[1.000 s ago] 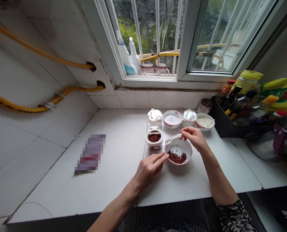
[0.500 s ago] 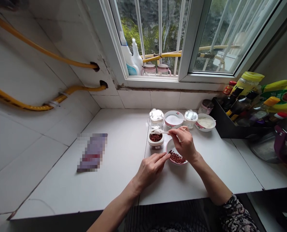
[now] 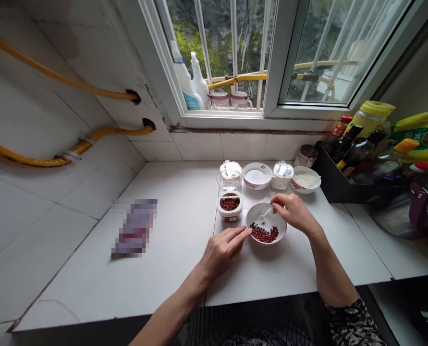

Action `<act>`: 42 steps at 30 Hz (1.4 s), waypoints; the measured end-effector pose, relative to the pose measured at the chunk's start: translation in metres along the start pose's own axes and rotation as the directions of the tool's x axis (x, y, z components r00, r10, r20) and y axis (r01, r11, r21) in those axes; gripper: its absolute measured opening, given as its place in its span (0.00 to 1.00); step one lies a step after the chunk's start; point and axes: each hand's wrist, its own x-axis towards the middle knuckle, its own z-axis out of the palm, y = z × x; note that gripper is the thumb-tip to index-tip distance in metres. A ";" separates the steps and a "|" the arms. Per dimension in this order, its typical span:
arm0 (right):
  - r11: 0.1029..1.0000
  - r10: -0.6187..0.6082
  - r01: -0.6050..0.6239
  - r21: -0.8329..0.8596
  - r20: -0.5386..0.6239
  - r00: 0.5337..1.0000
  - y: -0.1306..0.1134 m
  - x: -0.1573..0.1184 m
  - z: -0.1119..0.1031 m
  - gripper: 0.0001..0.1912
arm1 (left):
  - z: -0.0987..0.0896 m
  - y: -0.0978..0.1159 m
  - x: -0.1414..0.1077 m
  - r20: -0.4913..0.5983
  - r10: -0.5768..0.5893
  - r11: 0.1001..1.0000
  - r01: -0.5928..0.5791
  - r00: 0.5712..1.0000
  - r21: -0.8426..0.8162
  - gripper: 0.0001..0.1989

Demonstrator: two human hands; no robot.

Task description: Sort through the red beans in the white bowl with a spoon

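Note:
My right hand (image 3: 295, 212) pinches the handle of a small white spoon (image 3: 262, 218), whose bowl end dips inside a white bowl with a pink rim (image 3: 284, 228). Reddish-brown peppercorn-like grains (image 3: 264, 234) lie in the near part of that bowl. My left hand (image 3: 225, 251) has its fingers closed at the bowl's left rim, steadying it; the thumb is mostly hidden. Just behind my left fingers stands a small white-rimmed jar (image 3: 230, 211), its lid up, filled with the same grains.
Behind are a lidded jar (image 3: 231, 174), a bowl of white powder (image 3: 257, 177), another lidded jar (image 3: 282, 175) and a bowl of pale contents (image 3: 305, 180). A black box of bottles (image 3: 329, 185) stands right, by a pot (image 3: 397, 221). A blurred purple packet (image 3: 136, 228) lies left.
My right hand has moved from above the jar of grains to the right and nearer, bringing the spoon down into the bowl. My left hand stays at the bowl's rim.

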 end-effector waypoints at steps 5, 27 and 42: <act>0.982 0.038 -0.055 0.181 0.095 0.995 -0.010 0.001 0.013 0.08 | 0.000 0.000 0.000 0.010 -0.004 1.000 0.004 1.000 0.000 0.21; 0.937 0.183 -0.189 0.294 0.046 0.982 0.004 0.002 0.006 0.07 | 0.000 -0.001 0.000 0.009 0.000 1.000 0.000 1.000 -0.001 0.21; 0.920 0.198 -0.202 0.335 0.045 0.979 0.014 0.006 0.013 0.07 | 0.000 0.001 0.001 -0.002 0.003 1.000 -0.003 1.000 0.010 0.17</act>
